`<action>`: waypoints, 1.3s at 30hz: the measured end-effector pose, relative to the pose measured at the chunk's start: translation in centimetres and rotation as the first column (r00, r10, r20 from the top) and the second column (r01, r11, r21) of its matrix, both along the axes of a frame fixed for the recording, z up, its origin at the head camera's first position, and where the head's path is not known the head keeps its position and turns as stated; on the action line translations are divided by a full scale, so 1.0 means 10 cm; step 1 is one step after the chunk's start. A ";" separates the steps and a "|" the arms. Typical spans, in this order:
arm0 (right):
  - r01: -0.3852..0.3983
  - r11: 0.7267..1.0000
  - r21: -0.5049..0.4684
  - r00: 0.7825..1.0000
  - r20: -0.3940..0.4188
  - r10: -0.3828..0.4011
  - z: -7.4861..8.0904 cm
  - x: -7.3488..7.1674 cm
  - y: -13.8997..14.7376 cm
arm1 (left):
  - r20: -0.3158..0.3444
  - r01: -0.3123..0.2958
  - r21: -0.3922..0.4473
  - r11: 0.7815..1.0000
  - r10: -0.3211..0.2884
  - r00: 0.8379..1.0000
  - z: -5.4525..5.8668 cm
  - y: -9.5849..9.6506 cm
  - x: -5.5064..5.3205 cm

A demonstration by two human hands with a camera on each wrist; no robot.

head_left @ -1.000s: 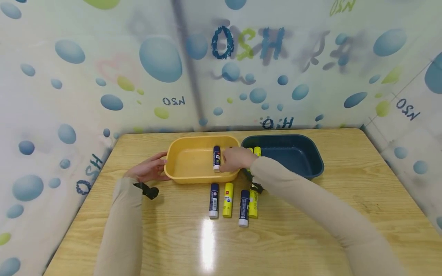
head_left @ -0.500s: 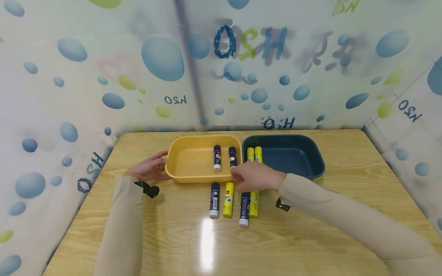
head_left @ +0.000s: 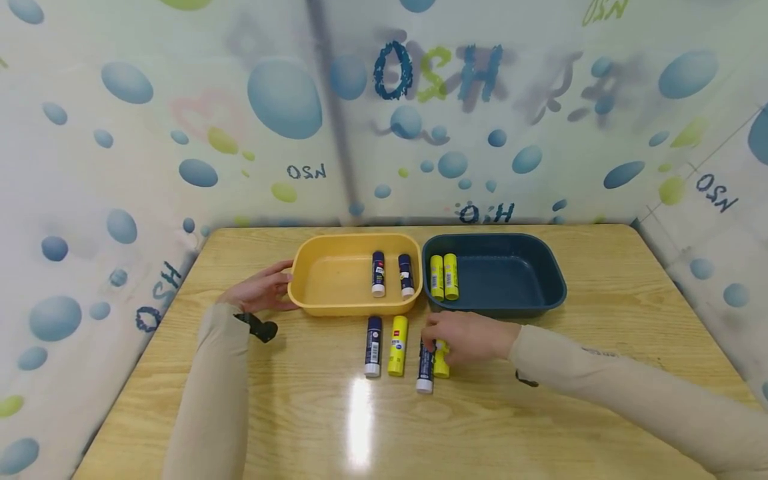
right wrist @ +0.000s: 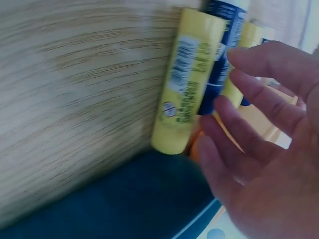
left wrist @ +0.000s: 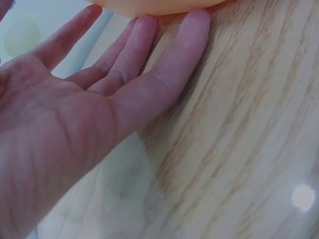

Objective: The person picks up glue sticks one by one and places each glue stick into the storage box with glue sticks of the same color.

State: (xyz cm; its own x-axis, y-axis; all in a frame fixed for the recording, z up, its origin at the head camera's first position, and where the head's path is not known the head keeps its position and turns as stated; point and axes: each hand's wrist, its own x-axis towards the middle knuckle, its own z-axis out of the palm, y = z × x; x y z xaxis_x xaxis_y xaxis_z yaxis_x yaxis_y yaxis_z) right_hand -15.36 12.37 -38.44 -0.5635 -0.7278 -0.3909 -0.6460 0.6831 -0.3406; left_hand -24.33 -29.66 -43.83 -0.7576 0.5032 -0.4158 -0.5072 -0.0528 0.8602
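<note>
My left hand point(head_left: 258, 291) rests its straight fingertips against the left side of the yellow-orange bin point(head_left: 330, 277). The left wrist view shows its fingers point(left wrist: 172, 64) touching the bin's wall. Over the right-hand pair of glue sticks hovers my right hand point(head_left: 471, 337), fingers loosely bent, nothing held. Below it lie a navy glue stick point(head_left: 425, 373) and a yellow glue stick point(right wrist: 187, 84), their upper ends partly hidden in the head view. Farther left lie another navy glue stick point(head_left: 373, 348) and another yellow glue stick point(head_left: 397, 347).
Two navy glue sticks, one of them this glue stick point(head_left: 378, 273), lie inside the yellow-orange bin. A dark blue bin point(head_left: 504, 277) stands right beside it, with two yellow glue sticks point(head_left: 444, 277) at its left end. The wooden table point(head_left: 312, 413) meets a patterned wall behind.
My right hand has let go of a navy glue stick in the yellow-orange bin and moved back toward the front right, over the sticks on the table. The left hand stays at the bin.
</note>
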 end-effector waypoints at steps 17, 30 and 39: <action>-0.261 0.965 -0.010 0.915 -0.322 0.244 -0.31 0.05 0.21 | -0.008 0.019 -0.006 1.000 -0.019 1.000 0.02 0.01 0.00; -0.358 0.932 -0.050 0.874 -0.370 0.315 -0.33 0.04 0.27 | -0.035 0.029 -0.064 0.998 -0.031 0.999 0.06 0.05 -0.02; -0.399 0.912 -0.091 0.865 -0.367 0.342 -0.15 0.15 0.35 | -0.031 0.016 -0.123 0.992 -0.020 0.999 0.14 0.08 0.00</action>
